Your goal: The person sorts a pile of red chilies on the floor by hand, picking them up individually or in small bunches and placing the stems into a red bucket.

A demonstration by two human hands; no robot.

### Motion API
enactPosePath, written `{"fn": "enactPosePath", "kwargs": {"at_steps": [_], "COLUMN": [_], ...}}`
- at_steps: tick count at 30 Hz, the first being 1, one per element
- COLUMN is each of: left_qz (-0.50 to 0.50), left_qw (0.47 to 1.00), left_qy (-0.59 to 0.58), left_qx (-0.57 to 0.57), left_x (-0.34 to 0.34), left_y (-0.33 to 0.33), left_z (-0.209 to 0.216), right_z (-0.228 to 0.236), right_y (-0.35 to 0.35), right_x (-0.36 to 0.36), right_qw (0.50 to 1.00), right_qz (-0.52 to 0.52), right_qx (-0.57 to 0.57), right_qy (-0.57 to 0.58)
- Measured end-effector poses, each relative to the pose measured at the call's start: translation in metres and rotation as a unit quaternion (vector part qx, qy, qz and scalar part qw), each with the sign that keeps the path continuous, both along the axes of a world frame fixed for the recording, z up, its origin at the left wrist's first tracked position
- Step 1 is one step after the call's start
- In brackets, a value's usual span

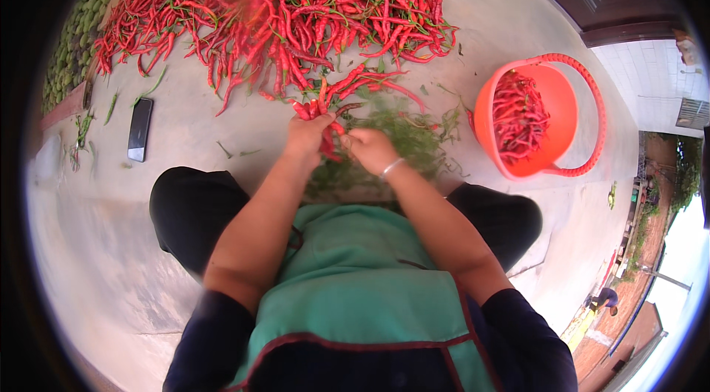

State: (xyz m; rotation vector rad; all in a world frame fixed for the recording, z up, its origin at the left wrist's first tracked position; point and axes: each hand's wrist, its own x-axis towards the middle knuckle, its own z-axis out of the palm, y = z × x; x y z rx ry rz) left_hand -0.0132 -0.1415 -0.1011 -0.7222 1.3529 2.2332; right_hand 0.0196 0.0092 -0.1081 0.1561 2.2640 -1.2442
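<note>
My left hand (305, 136) is closed around a small bunch of red chili peppers (322, 100), whose ends stick out above and below the fingers. Close beside it on the right, my right hand (371, 149) has thumb and forefinger pinched together at the bunch's edge. What lies between those fingertips is too small to make out. Beyond both hands spreads a large heap of red chili peppers (333, 4) with green stems, a few loose ones reaching toward me. Under and beside my right hand lies a blurred pile of green stems (403, 142).
To the right, an orange-red bucket (566, 107) leans with its mouth toward me, red chilies (518, 115) inside. A dark phone (139, 129) lies left on the concrete floor (96, 229). Green produce (78, 37) is heaped at far left. Another person (606, 299) is at far right.
</note>
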Motion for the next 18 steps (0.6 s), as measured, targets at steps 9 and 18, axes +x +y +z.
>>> {"fn": "enactPosePath", "kwargs": {"at_steps": [9, 18], "left_qz": [-0.021, -0.219], "left_qw": [0.989, 0.859], "left_qy": [0.054, 0.230], "left_qx": [-0.135, -0.401], "left_x": [0.001, 0.004], "left_y": [0.006, 0.007], "left_z": [-0.001, -0.020], "right_z": [-0.011, -0.008], "right_y": [0.022, 0.023], "right_x": [-0.034, -0.040], "right_qw": [0.880, 0.881], "right_qz": [0.140, 0.239], "right_qx": [0.355, 0.348], "right_qy": [0.282, 0.213]}}
